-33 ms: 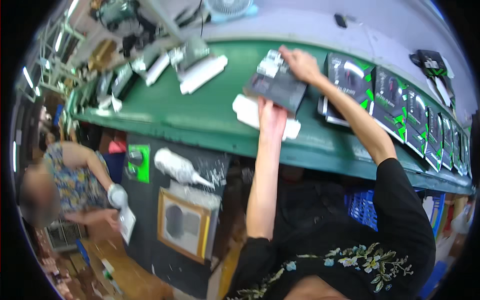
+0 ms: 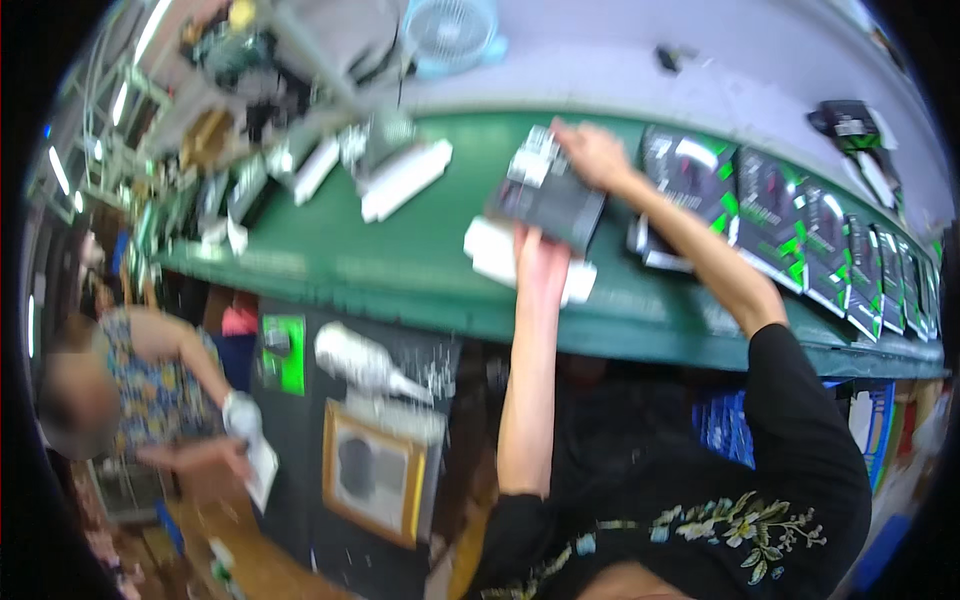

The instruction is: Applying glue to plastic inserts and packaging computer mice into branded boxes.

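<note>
A dark flat box (image 2: 553, 208) with white labels on its far left part is tilted over the green table. My left hand (image 2: 541, 255) reaches in from the near side, palm up, with its fingers closed at the box's near edge; the fingertips are partly hidden. Over the far right corner my right hand (image 2: 597, 158) bends its fingers and presses on the box. Under and beside the left hand lies a white piece of packaging (image 2: 490, 250) on the table. To the right, a row of black-and-green boxes (image 2: 683, 180) overlaps along the table, closest to my right hand.
The green table (image 2: 340, 265) runs across the view. White open packaging (image 2: 405, 180) lies at its left. A blue fan (image 2: 450, 35) stands behind. Near left, a dark board (image 2: 300, 450) bears a white bottle (image 2: 360, 362) and a wooden frame (image 2: 415, 475). A person (image 2: 160, 380) handles a white piece there.
The whole view has shifted, so the table sits slightly lower in the picture. Both my hands keep their places on the dark box.
</note>
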Demonstrator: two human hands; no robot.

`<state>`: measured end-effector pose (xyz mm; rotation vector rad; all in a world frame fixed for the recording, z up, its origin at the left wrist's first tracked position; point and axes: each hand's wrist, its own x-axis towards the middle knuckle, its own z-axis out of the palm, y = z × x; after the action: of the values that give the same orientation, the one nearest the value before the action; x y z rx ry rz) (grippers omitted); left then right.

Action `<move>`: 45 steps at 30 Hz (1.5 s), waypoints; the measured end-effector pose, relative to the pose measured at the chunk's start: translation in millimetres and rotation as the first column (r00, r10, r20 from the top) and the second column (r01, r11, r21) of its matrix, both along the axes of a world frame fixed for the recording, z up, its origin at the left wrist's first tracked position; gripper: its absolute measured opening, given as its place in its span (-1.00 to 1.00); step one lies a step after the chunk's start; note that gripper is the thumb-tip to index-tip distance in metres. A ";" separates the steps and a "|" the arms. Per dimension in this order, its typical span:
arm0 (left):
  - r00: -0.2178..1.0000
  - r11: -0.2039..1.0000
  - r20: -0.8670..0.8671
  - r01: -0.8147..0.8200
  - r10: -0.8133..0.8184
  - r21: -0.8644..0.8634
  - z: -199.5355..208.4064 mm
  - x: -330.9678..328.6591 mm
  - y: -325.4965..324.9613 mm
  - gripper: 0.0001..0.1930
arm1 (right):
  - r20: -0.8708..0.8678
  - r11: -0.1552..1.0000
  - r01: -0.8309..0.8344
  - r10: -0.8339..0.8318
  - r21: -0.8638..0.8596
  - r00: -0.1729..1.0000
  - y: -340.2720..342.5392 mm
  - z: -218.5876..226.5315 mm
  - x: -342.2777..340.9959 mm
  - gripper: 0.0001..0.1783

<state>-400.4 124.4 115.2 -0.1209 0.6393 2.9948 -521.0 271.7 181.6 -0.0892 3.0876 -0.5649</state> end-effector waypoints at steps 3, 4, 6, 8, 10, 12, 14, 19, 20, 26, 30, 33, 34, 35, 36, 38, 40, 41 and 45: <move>0.999 0.998 -0.015 0.038 -0.039 -0.050 22.3 17.3 19.4 -0.41 | -0.295 0.857 -0.181 0.036 -0.482 0.955 38.7 -28.3 -18.4 -0.33; 0.993 0.979 -0.121 -0.039 0.015 -0.198 30.9 26.2 12.5 -0.42 | -0.101 0.649 -0.126 0.075 -0.751 0.992 30.0 -13.2 -5.3 -0.20; 0.968 0.556 -0.201 -0.086 -0.149 -0.827 26.0 28.9 -17.1 -0.55 | 0.135 0.475 0.059 0.127 -0.878 0.983 25.1 39.1 15.1 0.07; 0.854 -0.097 -0.370 -0.430 -0.365 -0.897 -14.3 31.9 -58.1 -0.70 | 0.096 0.450 -0.090 0.374 -0.888 0.923 13.5 70.3 12.8 0.09; 0.834 0.110 -0.265 -0.242 -0.484 -0.964 72.7 47.3 -6.7 -0.73 | 0.191 0.609 -0.014 0.270 -0.793 0.944 81.7 40.9 -0.4 0.12; 0.832 0.057 -0.255 -0.261 -0.492 -0.964 77.7 52.2 -14.2 -0.72 | 0.258 0.757 0.000 0.223 -0.653 0.940 79.2 23.7 -7.7 0.17; 0.833 -0.001 -0.233 -0.271 -0.501 -0.963 73.7 48.5 -21.3 -0.72 | 0.333 0.786 0.004 0.257 -0.619 0.907 79.4 15.3 -9.7 0.15; 0.819 -0.108 -0.176 -0.277 -0.546 -0.955 54.7 32.7 -15.9 -0.70 | -0.012 0.873 -0.124 0.133 -0.471 0.991 51.4 20.5 14.9 -0.15; 0.816 -0.123 -0.171 -0.282 -0.552 -0.951 50.4 28.1 -11.8 -0.70 | -0.210 0.945 -0.206 0.154 -0.253 0.966 33.7 28.0 23.1 -0.21; 0.800 -0.195 -0.178 -0.344 -0.573 -0.919 36.6 24.8 18.9 -0.68 | -0.189 0.779 -0.611 0.626 0.137 0.756 -61.5 0.5 89.2 -0.34; 0.797 -0.266 -0.190 -0.400 -0.574 -0.877 35.1 42.1 19.6 -0.67 | -0.320 0.828 -0.530 0.559 0.182 0.765 -63.7 -21.5 92.1 -0.29; 0.795 -0.320 -0.187 -0.430 -0.577 -0.844 30.4 63.2 16.3 -0.66 | -0.329 0.826 -0.528 0.563 0.196 0.758 -60.8 -22.9 91.1 -0.30; 0.795 -0.336 -0.183 -0.438 -0.579 -0.834 28.7 71.0 15.6 -0.66 | -0.325 0.829 -0.513 0.559 0.222 0.763 -60.4 -23.1 92.1 -0.32; 0.795 -0.353 -0.182 -0.445 -0.578 -0.823 27.3 76.7 15.0 -0.66 | -0.336 0.834 -0.500 0.552 0.234 0.763 -60.2 -20.0 92.9 -0.31; 0.796 -0.369 -0.180 -0.451 -0.578 -0.813 25.5 82.2 14.4 -0.65 | -0.336 0.834 -0.499 0.551 0.236 0.764 -59.7 -17.9 94.4 -0.31; 0.800 -0.403 -0.171 -0.458 -0.575 -0.793 21.8 90.6 11.7 -0.65 | -0.269 0.813 -0.529 0.581 0.243 0.769 -59.2 -12.9 94.8 -0.24; 0.825 -0.461 -0.163 -0.453 -0.541 -0.763 20.3 101.0 -5.7 -0.64 | -0.270 0.784 -0.569 0.620 0.248 0.736 -65.7 -6.7 91.8 -0.25; 0.795 -0.447 -0.282 -0.551 -0.536 -0.705 21.1 106.5 -1.5 -0.63 | -0.262 0.804 -0.536 0.592 0.257 0.762 -41.4 -4.4 87.6 -0.26; 0.721 -0.440 -0.522 -0.692 -0.456 -0.572 13.8 132.3 -7.8 -0.63 | -0.265 0.856 -0.497 0.516 0.142 0.814 -4.0 -1.1 72.0 -0.28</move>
<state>-268.1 116.5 129.0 0.9535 3.3682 0.8844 -449.0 267.8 180.5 -1.0566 3.1310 -0.4501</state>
